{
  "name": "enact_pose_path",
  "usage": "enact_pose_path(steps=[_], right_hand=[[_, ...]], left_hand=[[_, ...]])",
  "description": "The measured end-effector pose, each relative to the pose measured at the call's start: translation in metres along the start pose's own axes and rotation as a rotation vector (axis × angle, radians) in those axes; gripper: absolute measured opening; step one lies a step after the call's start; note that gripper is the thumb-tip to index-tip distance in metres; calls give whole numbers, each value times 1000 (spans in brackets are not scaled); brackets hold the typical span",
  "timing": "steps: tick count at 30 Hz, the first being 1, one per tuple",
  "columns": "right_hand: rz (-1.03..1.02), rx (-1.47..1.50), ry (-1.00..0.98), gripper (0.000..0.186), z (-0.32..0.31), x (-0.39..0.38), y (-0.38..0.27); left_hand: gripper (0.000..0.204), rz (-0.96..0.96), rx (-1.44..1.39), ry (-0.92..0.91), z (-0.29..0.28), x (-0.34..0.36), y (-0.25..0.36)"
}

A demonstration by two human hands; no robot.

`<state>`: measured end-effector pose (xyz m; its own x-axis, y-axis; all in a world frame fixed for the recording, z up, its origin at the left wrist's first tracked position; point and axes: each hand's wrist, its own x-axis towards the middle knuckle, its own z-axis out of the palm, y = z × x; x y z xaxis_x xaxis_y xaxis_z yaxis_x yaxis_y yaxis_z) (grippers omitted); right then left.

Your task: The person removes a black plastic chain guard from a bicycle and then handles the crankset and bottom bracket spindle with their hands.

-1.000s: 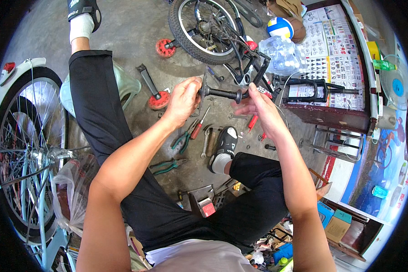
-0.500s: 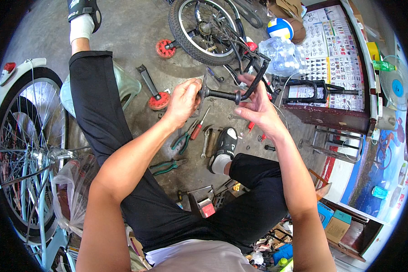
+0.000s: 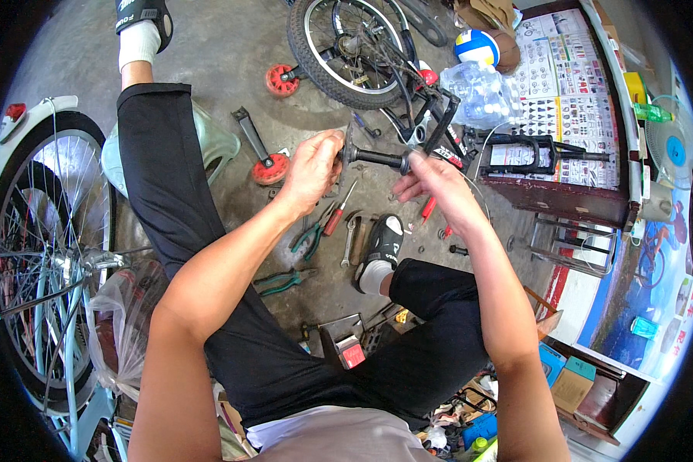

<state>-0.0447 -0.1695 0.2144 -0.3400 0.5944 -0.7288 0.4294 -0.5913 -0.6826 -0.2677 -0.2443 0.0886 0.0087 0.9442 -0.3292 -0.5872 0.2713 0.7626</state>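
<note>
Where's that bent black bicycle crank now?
In the head view, the bent black bicycle crank is at upper centre: the left hand grips its disc end, and the right hand is at its bend.

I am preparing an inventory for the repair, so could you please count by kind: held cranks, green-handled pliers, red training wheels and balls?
Held black crank: 1
Green-handled pliers: 2
Red training wheels: 2
Balls: 2
Total: 7
</note>
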Motion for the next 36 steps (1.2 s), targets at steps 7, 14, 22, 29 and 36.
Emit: enact_pose_path(steps=[7,14,22,29,36], right_hand=[[-166,-29,102,68,17,-6,7],[-463,-262,128,78,21,-5,13],[-336,-230,140,68,19,1,13],[-91,-108,64,75,7,2,5],[-285,-165,110,79,21,-4,12]], left_hand=[[33,-34,-24,-1,0,0,2],[33,-89,-58,13,3,-1,4],[23,-102,-74,-16,-5,2,-3],[21,-123,-69,-20,-2,4,0],[34,-91,-27,-27,-4,5,-7]])
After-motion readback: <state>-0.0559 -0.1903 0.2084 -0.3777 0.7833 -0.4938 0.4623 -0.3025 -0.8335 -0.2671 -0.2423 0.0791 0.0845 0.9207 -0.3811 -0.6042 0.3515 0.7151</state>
